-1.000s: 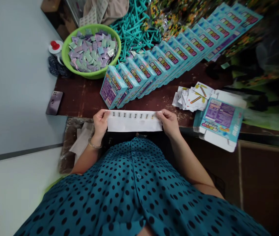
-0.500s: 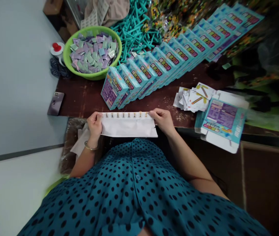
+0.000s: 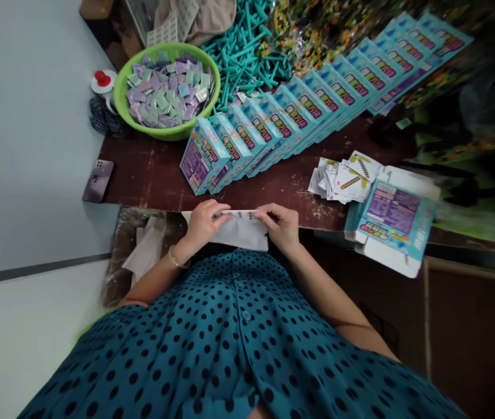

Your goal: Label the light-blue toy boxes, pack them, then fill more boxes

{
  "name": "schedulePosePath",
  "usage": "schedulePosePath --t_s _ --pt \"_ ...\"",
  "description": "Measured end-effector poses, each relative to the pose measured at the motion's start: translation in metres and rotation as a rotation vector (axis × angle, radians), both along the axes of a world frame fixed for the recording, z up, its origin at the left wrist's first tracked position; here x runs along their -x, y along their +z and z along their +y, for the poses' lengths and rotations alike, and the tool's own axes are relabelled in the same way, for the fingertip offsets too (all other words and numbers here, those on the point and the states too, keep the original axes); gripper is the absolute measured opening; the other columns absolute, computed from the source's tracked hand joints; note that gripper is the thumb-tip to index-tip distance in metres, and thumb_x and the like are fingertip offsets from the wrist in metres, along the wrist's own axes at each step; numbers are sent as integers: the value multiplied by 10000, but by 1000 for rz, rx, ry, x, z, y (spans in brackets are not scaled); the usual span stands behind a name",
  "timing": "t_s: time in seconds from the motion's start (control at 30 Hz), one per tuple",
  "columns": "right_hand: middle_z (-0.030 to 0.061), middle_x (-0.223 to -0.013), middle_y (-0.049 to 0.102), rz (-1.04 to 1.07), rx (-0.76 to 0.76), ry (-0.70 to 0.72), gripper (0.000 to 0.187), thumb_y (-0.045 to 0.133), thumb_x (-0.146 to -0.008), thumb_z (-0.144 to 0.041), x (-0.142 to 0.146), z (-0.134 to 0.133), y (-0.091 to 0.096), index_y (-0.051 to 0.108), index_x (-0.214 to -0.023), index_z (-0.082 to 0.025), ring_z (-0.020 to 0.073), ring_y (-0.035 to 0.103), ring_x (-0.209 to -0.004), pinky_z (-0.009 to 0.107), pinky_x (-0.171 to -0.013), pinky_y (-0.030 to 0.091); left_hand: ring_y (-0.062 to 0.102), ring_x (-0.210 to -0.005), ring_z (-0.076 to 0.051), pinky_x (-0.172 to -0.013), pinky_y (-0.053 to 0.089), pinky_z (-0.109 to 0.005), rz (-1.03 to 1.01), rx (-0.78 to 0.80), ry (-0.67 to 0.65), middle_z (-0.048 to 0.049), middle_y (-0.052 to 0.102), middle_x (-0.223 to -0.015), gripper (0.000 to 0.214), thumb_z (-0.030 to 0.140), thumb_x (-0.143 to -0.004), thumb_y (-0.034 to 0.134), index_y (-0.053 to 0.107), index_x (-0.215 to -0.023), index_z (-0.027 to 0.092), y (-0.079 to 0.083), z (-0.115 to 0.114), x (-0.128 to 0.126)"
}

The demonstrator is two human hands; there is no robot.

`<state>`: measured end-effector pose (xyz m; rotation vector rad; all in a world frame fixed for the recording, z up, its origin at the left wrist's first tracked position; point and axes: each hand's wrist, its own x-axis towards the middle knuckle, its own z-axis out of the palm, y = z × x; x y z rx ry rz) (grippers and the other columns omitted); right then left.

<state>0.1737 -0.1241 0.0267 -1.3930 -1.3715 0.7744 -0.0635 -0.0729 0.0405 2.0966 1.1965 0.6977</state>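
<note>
Between my hands is a white sticker sheet (image 3: 244, 234) with a row of small printed labels along its upper edge, held at the table's front edge. My left hand (image 3: 205, 223) pinches the upper edge left of the middle, and part of the sheet shows behind it. With thumb and fingers my right hand (image 3: 282, 228) grips the same edge near its right end. Just beyond stands a long slanting row of blue printed boxes (image 3: 206, 154). Some of the labels are covered by my fingers.
A green basin (image 3: 166, 134) holds small sachets, with teal sticks (image 3: 247, 49) piled behind. A phone (image 3: 99, 181) lies at the table's left edge. Printed cards (image 3: 352, 179) and flattened boxes (image 3: 393, 212) lie right. White paper pieces (image 3: 145, 250) rest lower left.
My left hand has slid right along the sheet, so the hands are closer together. The sheet has dropped slightly toward me and its upper edge is tilted or bent.
</note>
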Motion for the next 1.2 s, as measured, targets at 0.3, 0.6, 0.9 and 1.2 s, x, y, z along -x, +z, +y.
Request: schedulePosePath --t_s 0.3,0.6,0.9,1.2 --pt "7 -565 632 17 158 -129 501 598 -964 -541 -46 9 -33 635 -600 -198 138 579 -538 264 -557 444 644 -695 -149 -653 423 -257 -58 374 -216 -8 758 -760 148 261 -877 722 778 -774 170 -3 15 -10" --pt "52 -953 765 -81 126 402 275 780 -876 -452 -41 6 3 768 -1018 -217 184 692 -827 282 -711 533 672 -750 -157 -705 454 -273 -86 179 -227 -29 756 -825 105 263 -904 742 806 -843 205 -3 14 -12" --pt "1 -644 660 23 219 232 418 698 -916 -539 -24 -2 -19 723 -710 -177 133 577 -601 253 -576 414 670 -696 -153 -675 463 -272 -127 238 -127 -19 776 -774 186 312 -905 748 775 -763 194 -8 3 -41" --pt "75 -1131 772 -137 29 111 308 696 -934 -484 -62 9 -15 765 -1120 -249 232 715 -1008 392 -939 559 702 -757 -175 -734 486 -294 -51 108 -112 -31 798 -833 175 315 -923 725 793 -793 218 3 12 -32"
